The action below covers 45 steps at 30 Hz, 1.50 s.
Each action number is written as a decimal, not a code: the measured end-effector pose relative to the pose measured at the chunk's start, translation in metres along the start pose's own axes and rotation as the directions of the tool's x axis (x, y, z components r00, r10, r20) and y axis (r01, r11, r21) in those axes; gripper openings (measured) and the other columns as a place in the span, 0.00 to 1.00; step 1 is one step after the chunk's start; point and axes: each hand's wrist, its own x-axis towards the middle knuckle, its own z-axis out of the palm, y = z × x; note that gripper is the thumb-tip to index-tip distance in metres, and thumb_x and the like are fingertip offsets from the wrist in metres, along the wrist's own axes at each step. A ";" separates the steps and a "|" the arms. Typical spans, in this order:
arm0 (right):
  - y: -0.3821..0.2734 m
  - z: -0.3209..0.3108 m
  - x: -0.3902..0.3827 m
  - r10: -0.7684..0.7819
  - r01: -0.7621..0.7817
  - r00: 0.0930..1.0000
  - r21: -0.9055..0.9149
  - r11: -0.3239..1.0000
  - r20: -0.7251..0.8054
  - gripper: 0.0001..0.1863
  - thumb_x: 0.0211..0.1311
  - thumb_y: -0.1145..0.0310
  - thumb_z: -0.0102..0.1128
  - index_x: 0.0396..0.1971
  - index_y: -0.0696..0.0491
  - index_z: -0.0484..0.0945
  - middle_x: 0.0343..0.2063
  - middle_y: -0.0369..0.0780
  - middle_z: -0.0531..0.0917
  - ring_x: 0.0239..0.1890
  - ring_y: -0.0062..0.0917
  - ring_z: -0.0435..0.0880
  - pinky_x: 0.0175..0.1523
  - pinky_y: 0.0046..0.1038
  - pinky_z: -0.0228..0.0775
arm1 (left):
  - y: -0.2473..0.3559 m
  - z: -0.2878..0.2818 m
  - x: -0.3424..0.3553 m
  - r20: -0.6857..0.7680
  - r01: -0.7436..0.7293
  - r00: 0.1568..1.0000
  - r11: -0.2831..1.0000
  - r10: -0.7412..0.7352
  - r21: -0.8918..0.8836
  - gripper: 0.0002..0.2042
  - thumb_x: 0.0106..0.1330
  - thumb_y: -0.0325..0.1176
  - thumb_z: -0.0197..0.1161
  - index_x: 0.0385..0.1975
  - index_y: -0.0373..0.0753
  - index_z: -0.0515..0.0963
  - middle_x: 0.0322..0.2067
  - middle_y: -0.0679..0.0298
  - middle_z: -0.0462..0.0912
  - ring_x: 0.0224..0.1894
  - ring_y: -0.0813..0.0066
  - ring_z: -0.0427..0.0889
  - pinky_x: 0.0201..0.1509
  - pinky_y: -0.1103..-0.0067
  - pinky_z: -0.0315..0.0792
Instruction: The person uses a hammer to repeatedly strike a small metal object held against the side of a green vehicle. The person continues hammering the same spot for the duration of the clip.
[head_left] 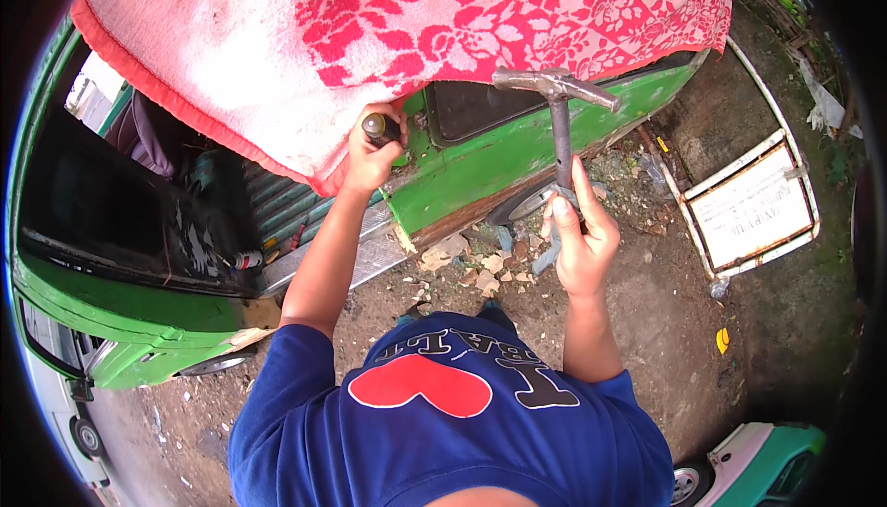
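My left hand (372, 158) is wrapped around a tool with a dark handle and a rounded, yellowish butt end (373, 125). It is held against the edge of the green vehicle body (490, 175), beside the dark window; the tool's working end is hidden. In my right hand (589, 247) is a hammer (560, 124), gripped low on its metal handle. Its head is raised and points away from me, apart from the vehicle and the left-hand tool. Something grey shows around the lower handle within my fingers.
A red and white floral blanket (388, 27) drapes over the vehicle roof. An open green door (139, 308) stands at left, near a ribbed floor and metal sill (365, 239). Broken rubble (485, 271) lies on the ground. A white metal frame (748, 202) stands right.
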 end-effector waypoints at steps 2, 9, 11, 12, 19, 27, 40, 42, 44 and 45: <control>0.004 0.000 -0.006 0.041 -0.041 0.999 -0.008 0.999 0.002 0.25 0.66 0.77 0.59 0.63 0.52 0.71 0.23 0.31 0.76 0.22 0.12 0.70 0.28 0.18 0.65 | 0.001 0.000 0.000 0.009 0.008 1.000 1.000 -0.008 0.012 0.18 0.46 0.17 0.53 0.40 0.37 0.68 0.30 0.63 0.74 0.31 0.77 0.73 0.35 0.80 0.68; 0.008 0.004 -0.010 0.127 -0.128 0.991 0.006 0.992 0.037 0.25 0.66 0.77 0.59 0.63 0.52 0.72 0.24 0.30 0.77 0.21 0.11 0.70 0.27 0.17 0.66 | -0.005 0.002 -0.007 0.055 0.039 0.998 0.999 -0.041 0.034 0.17 0.47 0.17 0.54 0.40 0.37 0.69 0.32 0.65 0.73 0.32 0.79 0.72 0.36 0.80 0.68; 0.009 0.005 -0.009 0.134 -0.134 0.990 -0.001 0.991 0.045 0.25 0.66 0.77 0.59 0.62 0.52 0.72 0.24 0.30 0.77 0.21 0.11 0.70 0.27 0.17 0.66 | -0.007 0.003 -0.010 0.054 0.046 0.997 0.997 -0.049 0.064 0.17 0.47 0.17 0.55 0.40 0.37 0.70 0.32 0.65 0.73 0.32 0.78 0.72 0.37 0.80 0.68; 0.009 0.005 -0.009 0.136 -0.136 0.990 -0.009 0.991 0.047 0.24 0.65 0.77 0.59 0.62 0.52 0.72 0.24 0.30 0.77 0.21 0.11 0.70 0.27 0.17 0.66 | -0.008 0.004 -0.012 0.052 0.045 0.997 0.995 -0.049 0.090 0.17 0.47 0.18 0.56 0.40 0.37 0.70 0.32 0.65 0.73 0.33 0.78 0.73 0.38 0.80 0.69; 0.013 0.005 -0.011 0.130 -0.127 0.990 -0.054 0.990 0.058 0.24 0.65 0.77 0.59 0.62 0.52 0.72 0.24 0.31 0.77 0.21 0.11 0.70 0.27 0.18 0.66 | -0.003 0.030 -0.023 0.328 -0.266 0.939 0.818 0.100 0.510 0.17 0.45 0.23 0.63 0.39 0.38 0.73 0.35 0.58 0.76 0.39 0.58 0.78 0.44 0.70 0.71; 0.031 -0.015 -0.030 0.213 -0.211 0.977 -0.073 0.975 0.013 0.25 0.65 0.79 0.58 0.62 0.55 0.71 0.23 0.32 0.77 0.22 0.12 0.70 0.28 0.18 0.65 | -0.016 0.050 -0.043 0.599 -0.513 0.797 0.603 0.072 0.610 0.23 0.36 0.28 0.69 0.38 0.42 0.75 0.36 0.64 0.77 0.40 0.63 0.79 0.46 0.69 0.70; 0.035 -0.020 -0.042 0.270 -0.267 0.963 -0.101 0.958 0.023 0.26 0.68 0.77 0.54 0.65 0.58 0.65 0.29 0.35 0.77 0.25 0.15 0.74 0.29 0.19 0.70 | -0.012 0.046 -0.030 0.571 -0.487 0.813 0.674 0.116 0.556 0.16 0.46 0.31 0.70 0.35 0.41 0.75 0.30 0.63 0.78 0.34 0.62 0.80 0.38 0.69 0.72; 0.033 -0.018 -0.043 0.261 -0.257 0.965 -0.104 0.961 0.030 0.26 0.68 0.76 0.54 0.66 0.58 0.65 0.28 0.35 0.77 0.25 0.15 0.74 0.29 0.19 0.69 | -0.009 0.046 -0.025 0.569 -0.484 0.814 0.681 0.118 0.549 0.15 0.46 0.31 0.70 0.34 0.41 0.75 0.29 0.62 0.78 0.32 0.62 0.80 0.36 0.69 0.72; 0.033 -0.016 -0.046 0.300 -0.297 0.954 -0.083 0.951 0.023 0.26 0.69 0.76 0.53 0.66 0.58 0.64 0.27 0.36 0.77 0.24 0.15 0.74 0.28 0.19 0.69 | -0.012 0.045 -0.022 0.556 -0.474 0.822 0.693 0.126 0.543 0.14 0.46 0.32 0.70 0.32 0.42 0.75 0.27 0.63 0.77 0.29 0.61 0.80 0.32 0.69 0.72; 0.033 -0.015 -0.048 0.319 -0.317 0.948 -0.072 0.946 0.021 0.26 0.69 0.76 0.53 0.66 0.58 0.64 0.27 0.36 0.77 0.23 0.16 0.74 0.28 0.19 0.69 | -0.013 0.044 -0.021 0.548 -0.468 0.826 0.698 0.130 0.541 0.13 0.46 0.32 0.70 0.32 0.42 0.75 0.26 0.63 0.77 0.28 0.61 0.80 0.31 0.69 0.71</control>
